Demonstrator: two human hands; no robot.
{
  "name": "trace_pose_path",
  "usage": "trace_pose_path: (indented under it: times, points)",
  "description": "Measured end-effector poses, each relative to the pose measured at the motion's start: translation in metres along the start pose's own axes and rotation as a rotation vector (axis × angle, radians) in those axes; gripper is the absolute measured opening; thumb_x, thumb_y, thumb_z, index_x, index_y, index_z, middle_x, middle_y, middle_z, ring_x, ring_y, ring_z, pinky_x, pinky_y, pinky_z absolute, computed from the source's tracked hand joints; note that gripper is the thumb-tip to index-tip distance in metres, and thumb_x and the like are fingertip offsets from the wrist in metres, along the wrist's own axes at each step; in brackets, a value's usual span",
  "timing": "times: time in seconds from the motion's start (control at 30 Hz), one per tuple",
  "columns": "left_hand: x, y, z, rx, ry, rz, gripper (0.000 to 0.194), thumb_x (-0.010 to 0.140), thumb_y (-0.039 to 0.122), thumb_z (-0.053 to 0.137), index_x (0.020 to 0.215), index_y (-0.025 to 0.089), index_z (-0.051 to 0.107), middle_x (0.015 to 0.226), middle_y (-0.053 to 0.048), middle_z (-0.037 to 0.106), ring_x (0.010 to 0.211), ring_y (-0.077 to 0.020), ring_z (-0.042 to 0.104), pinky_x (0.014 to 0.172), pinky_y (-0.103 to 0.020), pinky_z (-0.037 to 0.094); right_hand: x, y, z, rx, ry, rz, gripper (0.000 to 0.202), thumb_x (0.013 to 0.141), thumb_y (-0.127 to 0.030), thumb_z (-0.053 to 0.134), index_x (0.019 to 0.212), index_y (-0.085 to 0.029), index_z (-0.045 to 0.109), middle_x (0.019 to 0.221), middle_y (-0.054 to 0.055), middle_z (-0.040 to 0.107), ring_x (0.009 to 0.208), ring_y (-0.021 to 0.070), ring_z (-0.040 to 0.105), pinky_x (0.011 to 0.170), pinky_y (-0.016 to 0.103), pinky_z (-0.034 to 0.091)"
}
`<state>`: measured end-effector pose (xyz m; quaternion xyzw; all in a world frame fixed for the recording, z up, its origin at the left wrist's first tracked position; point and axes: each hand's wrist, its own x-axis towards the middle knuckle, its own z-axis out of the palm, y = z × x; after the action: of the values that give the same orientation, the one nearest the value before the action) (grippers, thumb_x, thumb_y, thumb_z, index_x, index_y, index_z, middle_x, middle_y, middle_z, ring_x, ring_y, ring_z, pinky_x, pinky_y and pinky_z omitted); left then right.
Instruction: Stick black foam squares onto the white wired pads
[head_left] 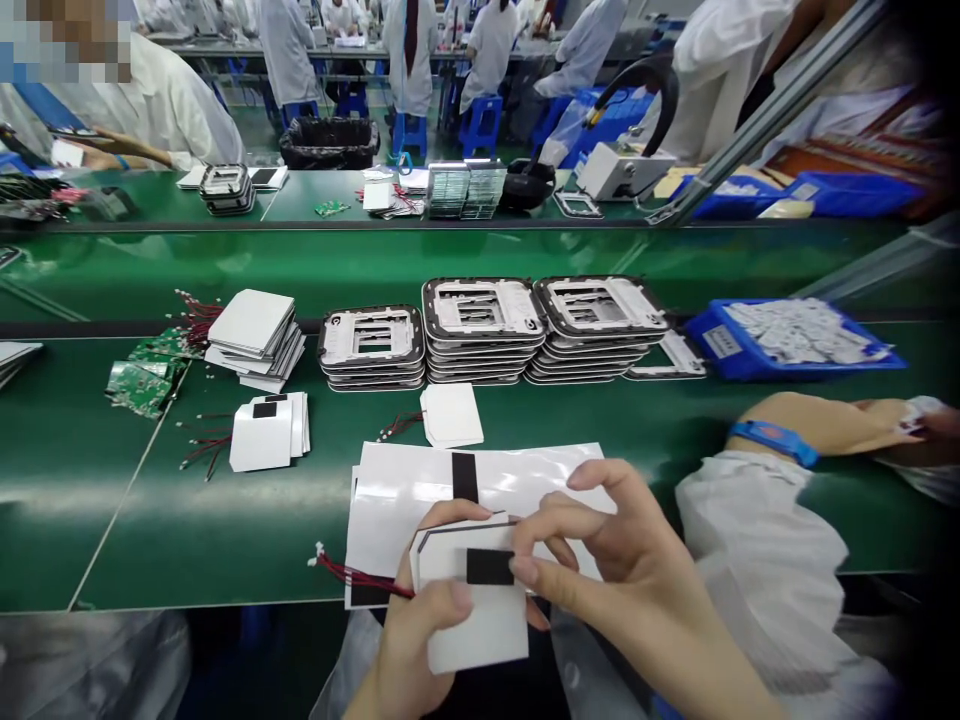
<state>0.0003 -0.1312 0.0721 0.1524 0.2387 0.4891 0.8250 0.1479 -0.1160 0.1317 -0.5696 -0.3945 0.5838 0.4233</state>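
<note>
My left hand [420, 625] grips a thin white panel [480, 635] with cut corners, thumb across its face and fingers behind. Red and dark wires with small white plugs trail from the panel's left side. A short black tape piece [489, 567] lies on the panel's face. At its right end, my right hand [626, 560] pinches the tape between thumb and index finger, with the other fingers raised. Beneath both hands is a glossy white backing sheet [409, 482] with a black strip [465, 476]. Just beyond it lies another wired white panel [454, 415].
Stacked black-and-white frames [480, 350] stand across the middle. Left are piled white panels [251, 325], taped panels [262, 435] and green circuit boards [142, 375]. A blue tray [795, 365] of white parts sits right. A co-worker's arm [765, 520] rests close on my right.
</note>
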Motion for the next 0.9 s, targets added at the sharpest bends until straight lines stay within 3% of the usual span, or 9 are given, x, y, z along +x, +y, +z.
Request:
trace_pose_path:
  times: [0.2,0.4,0.57,0.73,0.9]
  points:
    - [0.003,0.000,0.007,0.101,0.100,-0.022,0.038,0.074,0.030,0.069,0.109,0.019,0.061,0.083,-0.005,0.073,0.077,-0.0257,0.071,0.075,-0.038,0.053,0.010,-0.005,-0.001,-0.001,-0.039,0.052,0.056,0.074,-0.032,0.079,0.090,-0.029,0.026,0.065,-0.008,0.069,0.055,0.0123,0.045,0.049,0.023,0.044]
    - [0.004,0.000,0.006,0.140,0.200,0.003,0.033,0.074,0.030,0.071,0.104,0.019,0.064,0.085,-0.004,0.074,0.072,-0.0216,0.070,0.067,-0.031,0.052,0.017,-0.003,-0.006,-0.028,-0.073,0.087,0.056,0.072,-0.029,0.079,0.091,-0.028,0.027,0.064,-0.007,0.069,0.059,0.0120,0.044,0.054,0.023,0.046]
    - [0.003,0.002,0.007,0.164,0.240,-0.007,0.030,0.073,0.031,0.073,0.101,0.021,0.067,0.088,-0.002,0.074,0.069,-0.0202,0.069,0.062,-0.028,0.051,0.016,-0.007,-0.002,-0.026,-0.051,0.120,0.055,0.072,-0.029,0.079,0.091,-0.028,0.027,0.064,-0.006,0.069,0.056,0.0123,0.046,0.048,0.023,0.047]
    - [0.002,-0.001,0.005,0.194,0.197,-0.019,0.032,0.077,0.031,0.070,0.106,0.020,0.065,0.091,-0.005,0.074,0.072,-0.0213,0.070,0.064,-0.029,0.050,0.013,-0.003,-0.002,0.076,-0.039,0.143,0.062,0.067,-0.031,0.083,0.091,-0.029,0.026,0.063,-0.006,0.067,0.054,0.0121,0.043,0.044,0.025,0.051]
    - [0.001,-0.002,0.002,0.243,0.146,-0.020,0.030,0.081,0.028,0.066,0.109,0.020,0.063,0.093,-0.006,0.074,0.072,-0.0231,0.070,0.064,-0.032,0.050,0.011,0.002,-0.007,0.084,-0.067,0.145,0.060,0.068,-0.032,0.083,0.092,-0.029,0.028,0.066,-0.004,0.069,0.058,0.0147,0.051,0.049,0.028,0.051]
